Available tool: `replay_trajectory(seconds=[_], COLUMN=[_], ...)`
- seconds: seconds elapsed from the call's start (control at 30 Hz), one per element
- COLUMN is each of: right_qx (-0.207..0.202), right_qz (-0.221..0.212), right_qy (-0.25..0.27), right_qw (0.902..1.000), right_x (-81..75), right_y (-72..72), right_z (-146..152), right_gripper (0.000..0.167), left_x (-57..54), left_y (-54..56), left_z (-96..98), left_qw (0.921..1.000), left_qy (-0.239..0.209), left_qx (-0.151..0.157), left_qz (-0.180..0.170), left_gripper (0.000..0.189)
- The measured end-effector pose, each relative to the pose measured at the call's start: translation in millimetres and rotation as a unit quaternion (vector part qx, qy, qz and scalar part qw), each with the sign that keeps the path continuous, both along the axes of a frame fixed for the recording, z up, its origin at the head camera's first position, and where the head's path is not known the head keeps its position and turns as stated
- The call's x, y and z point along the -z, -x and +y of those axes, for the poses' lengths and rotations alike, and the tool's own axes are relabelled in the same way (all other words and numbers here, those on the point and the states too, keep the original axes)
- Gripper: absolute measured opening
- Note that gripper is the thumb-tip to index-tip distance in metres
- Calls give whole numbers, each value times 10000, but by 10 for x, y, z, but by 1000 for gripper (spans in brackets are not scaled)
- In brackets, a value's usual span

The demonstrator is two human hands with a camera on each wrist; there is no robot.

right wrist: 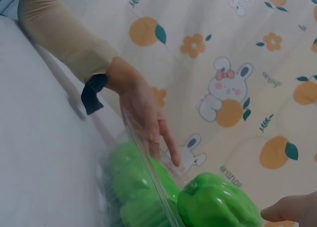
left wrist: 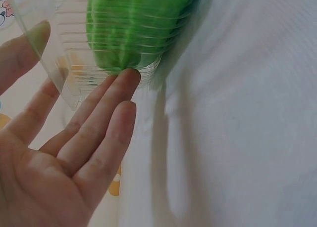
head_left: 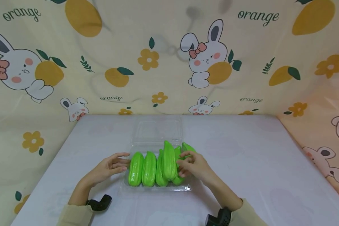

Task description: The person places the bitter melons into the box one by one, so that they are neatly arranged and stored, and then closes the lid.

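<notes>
Our left hand (head_left: 111,165), grip loose and wide, touches the left end of the clear box (head_left: 183,188). Green vegetables (head_left: 169,161) lie inside the box; our right hand (head_left: 195,166) curls at its right end, and we cannot tell whether that grip holds one.

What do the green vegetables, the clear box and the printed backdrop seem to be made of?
The green vegetables look like glossy plastic or foam, given bright highlights and even colour; real skin is possible. The clear box is probably thin, shiny plastic: see-through, with ribbed walls. The printed backdrop, mostly matt, could be fabric or plastic sheet; soft creases show.
</notes>
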State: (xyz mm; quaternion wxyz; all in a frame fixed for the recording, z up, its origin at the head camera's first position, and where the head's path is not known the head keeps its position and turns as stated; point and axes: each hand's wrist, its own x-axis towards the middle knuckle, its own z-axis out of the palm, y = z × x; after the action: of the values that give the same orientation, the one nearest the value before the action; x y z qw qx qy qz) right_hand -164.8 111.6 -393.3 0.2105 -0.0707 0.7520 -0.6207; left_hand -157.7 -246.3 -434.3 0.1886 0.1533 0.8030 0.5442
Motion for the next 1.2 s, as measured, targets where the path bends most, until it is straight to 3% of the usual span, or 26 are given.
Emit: replay_trajectory(seconds=[0.67,1.2], right_qx=[611,663], right_qz=[417,635], right_qy=[-277,-831], right_qw=[9969,9923], right_x=[-41,-19], right_y=[126,242], right_z=[288,503], right_gripper=[36,37], left_x=[-15,-9], left_y=[-6,-2], left_z=[5,6], left_qw=[10000,10000], left_qy=[69,52], left_qx=[-18,-47], left_qz=[29,-15], left_gripper=[59,60])
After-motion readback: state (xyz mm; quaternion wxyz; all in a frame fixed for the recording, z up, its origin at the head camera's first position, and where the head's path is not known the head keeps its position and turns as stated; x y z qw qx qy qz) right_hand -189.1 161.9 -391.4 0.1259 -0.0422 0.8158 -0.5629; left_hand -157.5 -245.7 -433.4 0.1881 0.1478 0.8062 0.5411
